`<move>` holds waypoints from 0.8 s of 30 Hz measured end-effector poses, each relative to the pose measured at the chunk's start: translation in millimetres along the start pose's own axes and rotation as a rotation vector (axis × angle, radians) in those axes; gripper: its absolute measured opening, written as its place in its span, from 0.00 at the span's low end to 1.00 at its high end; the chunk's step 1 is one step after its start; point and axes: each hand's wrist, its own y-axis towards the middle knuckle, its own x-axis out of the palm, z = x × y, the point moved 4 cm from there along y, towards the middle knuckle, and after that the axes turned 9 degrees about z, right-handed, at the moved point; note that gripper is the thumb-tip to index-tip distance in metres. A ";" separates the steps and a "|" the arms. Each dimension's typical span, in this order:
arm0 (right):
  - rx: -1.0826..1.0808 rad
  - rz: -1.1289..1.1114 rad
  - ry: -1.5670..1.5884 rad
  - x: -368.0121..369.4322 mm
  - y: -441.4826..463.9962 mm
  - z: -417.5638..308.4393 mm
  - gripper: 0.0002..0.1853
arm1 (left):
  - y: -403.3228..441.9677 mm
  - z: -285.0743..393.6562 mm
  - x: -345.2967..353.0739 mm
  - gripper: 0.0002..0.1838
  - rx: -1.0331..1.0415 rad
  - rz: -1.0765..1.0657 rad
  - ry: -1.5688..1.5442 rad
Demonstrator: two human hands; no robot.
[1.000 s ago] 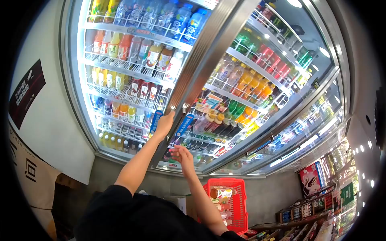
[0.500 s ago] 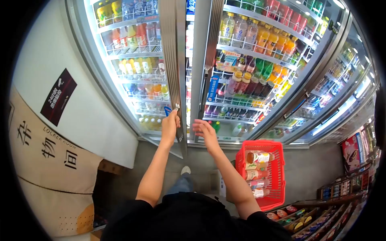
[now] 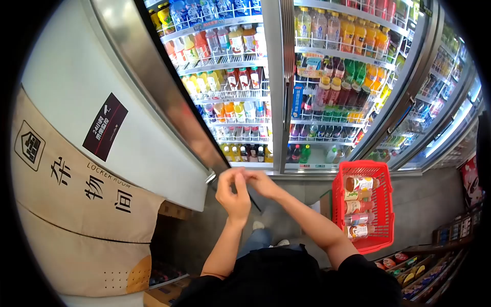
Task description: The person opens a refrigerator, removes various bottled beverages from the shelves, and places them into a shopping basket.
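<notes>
The glass door of the drinks fridge stands swung wide to the left. My left hand is at the lower front of this door, near its metal edge, with fingers bent and a gap beside the thumb; nothing shows in it. Close against it on the right is my right hand, its fingertips hidden behind the left hand. Whether either hand touches the door edge is not clear. Beyond the hands, rows of bottled drinks stand on lit wire shelves in the opened fridge.
A red shopping basket with several drink bottles rests on the floor to my right. Closed fridge doors continue rightward. A cloth curtain hangs at left, and a snack shelf stands at lower right.
The fridge door has swung from partly open to wide open on the left. My left hand has left its grip on the door edge, and my right hand has moved up beside it.
</notes>
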 end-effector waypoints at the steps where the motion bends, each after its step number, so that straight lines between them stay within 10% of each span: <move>1: -0.064 -0.043 -0.055 6.9 -0.7 -4.3 0.15 | 3.2 7.7 4.9 0.08 0.076 -0.048 -0.099; 15: 0.089 -0.659 0.098 124.6 26.9 19.4 0.19 | 134.6 -102.9 72.0 0.13 -0.464 -0.259 -0.321; 18: -0.056 -0.421 -0.137 107.1 59.8 34.9 0.20 | 161.5 -133.9 73.4 0.17 -0.584 -0.284 -0.327; 24: 0.429 0.080 0.157 24.0 113.4 53.0 0.21 | 205.3 -187.2 38.2 0.15 -0.634 -0.297 -0.256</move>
